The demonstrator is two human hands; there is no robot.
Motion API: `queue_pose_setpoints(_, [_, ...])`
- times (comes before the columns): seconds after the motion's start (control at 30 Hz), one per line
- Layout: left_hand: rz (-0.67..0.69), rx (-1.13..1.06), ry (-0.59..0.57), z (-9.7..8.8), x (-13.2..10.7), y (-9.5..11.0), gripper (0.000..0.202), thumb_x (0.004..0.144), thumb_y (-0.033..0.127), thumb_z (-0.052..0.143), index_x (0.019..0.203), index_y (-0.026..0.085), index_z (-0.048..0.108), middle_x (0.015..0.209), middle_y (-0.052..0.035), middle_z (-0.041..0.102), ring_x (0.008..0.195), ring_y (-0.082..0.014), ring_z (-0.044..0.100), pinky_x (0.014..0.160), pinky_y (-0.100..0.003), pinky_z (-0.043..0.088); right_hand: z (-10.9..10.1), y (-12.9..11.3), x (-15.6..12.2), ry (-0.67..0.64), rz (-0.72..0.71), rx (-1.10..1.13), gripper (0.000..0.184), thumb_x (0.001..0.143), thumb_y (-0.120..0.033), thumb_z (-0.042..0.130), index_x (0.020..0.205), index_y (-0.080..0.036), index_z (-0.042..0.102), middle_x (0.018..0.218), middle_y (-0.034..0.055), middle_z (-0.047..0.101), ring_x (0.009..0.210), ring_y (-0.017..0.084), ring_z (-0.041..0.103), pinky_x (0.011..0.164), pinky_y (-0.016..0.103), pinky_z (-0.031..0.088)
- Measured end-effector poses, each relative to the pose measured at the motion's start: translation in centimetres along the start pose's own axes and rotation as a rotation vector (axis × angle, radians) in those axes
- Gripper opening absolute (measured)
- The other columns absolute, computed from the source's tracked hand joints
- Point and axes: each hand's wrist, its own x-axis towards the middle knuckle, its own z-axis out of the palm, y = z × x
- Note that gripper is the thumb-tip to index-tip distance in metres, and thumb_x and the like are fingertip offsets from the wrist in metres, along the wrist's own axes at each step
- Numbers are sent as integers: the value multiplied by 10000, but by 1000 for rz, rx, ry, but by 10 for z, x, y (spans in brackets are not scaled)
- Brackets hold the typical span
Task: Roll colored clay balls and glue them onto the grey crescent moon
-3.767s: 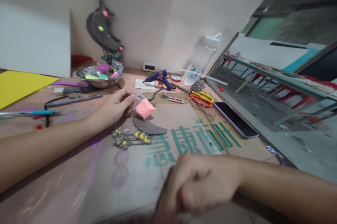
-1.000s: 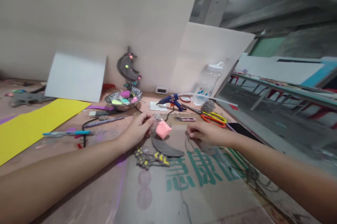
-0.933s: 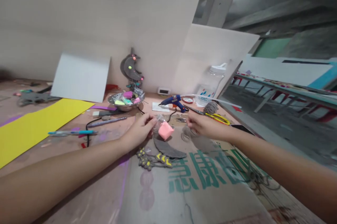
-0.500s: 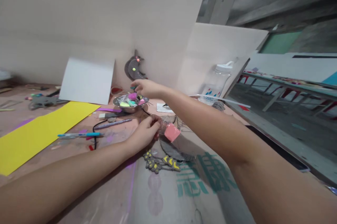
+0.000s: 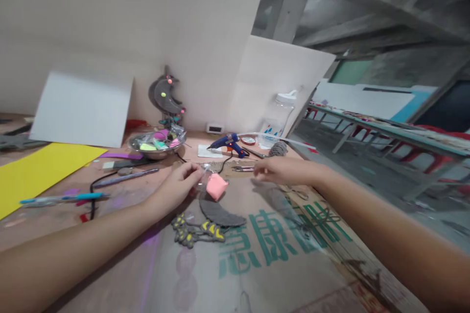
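Note:
My left hand (image 5: 179, 184) is closed in a pinch on a clear plastic wrapper with a lump of pink clay (image 5: 216, 186) in it. Just below the lump lies a dark grey crescent moon piece (image 5: 222, 212), beside a grey cut-out with yellow patches (image 5: 198, 231). To the right, my right hand (image 5: 281, 171) hangs over the table with its fingers loosely bent and apart; nothing shows in them. Its fingertips are near the small metal snips (image 5: 243, 169), and I cannot tell whether they touch.
Behind my left hand stands a metal bowl (image 5: 154, 152) of wrapped clay. A blue glue gun (image 5: 229, 144) rests at the back. Also there are a bottle (image 5: 281, 112), a decorated moon (image 5: 165, 95), yellow paper (image 5: 47, 171), a blue pen (image 5: 66, 198) and a white board (image 5: 84, 109).
My right hand has moved from above the bowl rightward and down to near the snips. My left hand still pinches the wrapped clay. The view has turned right, uncovering the glue gun.

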Motion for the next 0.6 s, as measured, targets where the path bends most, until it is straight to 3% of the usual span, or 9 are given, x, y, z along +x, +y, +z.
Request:
queue_pose_setpoints(0.07, [6, 29, -7, 0, -1, 0, 336, 775, 505, 591, 788, 183, 494, 584, 60, 446, 475, -71, 420, 437, -165, 312, 1, 11, -20, 69, 247, -238, 242, 806, -345, 572, 900, -141, 663, 908, 158, 679, 848, 278, 651, 718, 346, 470])
queue_pose_setpoints(0.13, [6, 72, -12, -1, -1, 1, 333, 786, 506, 575, 803, 182, 501, 606, 54, 461, 491, -73, 433, 443, -165, 314, 2, 21, -35, 9, 413, -309, 277, 764, -394, 601, 851, -139, 668, 844, 172, 672, 776, 305, 657, 649, 360, 465])
queue_pose_setpoints(0.23, [8, 141, -9, -2, -2, 3, 320, 791, 496, 556, 789, 181, 495, 597, 52, 463, 501, -78, 436, 444, -163, 308, 8, 37, -49, -224, 459, -111, 396, 667, -425, 680, 979, -185, 633, 807, 89, 664, 553, 221, 625, 494, 297, 422])
queue_pose_setpoints(0.3, [2, 176, -10, -2, -3, 5, 319, 794, 497, 544, 783, 182, 495, 573, 55, 451, 490, -79, 421, 436, -162, 292, 17, 46, -53, -276, 421, 47, 473, 644, -356, 688, 1077, -214, 562, 818, 34, 646, 471, 158, 580, 429, 250, 378])
queue_pose_setpoints(0.47, [2, 178, -14, -2, -4, 5, 315, 789, 499, 547, 799, 186, 510, 571, 54, 453, 485, -79, 412, 435, -162, 286, 36, 51, -54, -203, 333, 294, 42, 771, -222, 478, 799, -193, 490, 592, -8, 543, 444, 126, 507, 429, 228, 378])
queue_pose_setpoints(0.53, [0, 173, -15, -2, -4, 3, 318, 787, 501, 549, 803, 186, 514, 561, 53, 451, 475, -80, 402, 429, -165, 283, 37, 48, -51, -110, 366, 437, 32, 805, -237, 439, 810, -206, 435, 616, 5, 575, 465, 141, 529, 457, 247, 412])
queue_pose_setpoints(0.6, [2, 159, -23, -3, -3, 1, 323, 783, 502, 555, 805, 183, 516, 562, 51, 452, 472, -82, 400, 428, -169, 289, 34, 46, -47, 73, 401, 603, 80, 833, -285, 427, 864, -222, 388, 752, 35, 633, 575, 170, 604, 529, 277, 468])
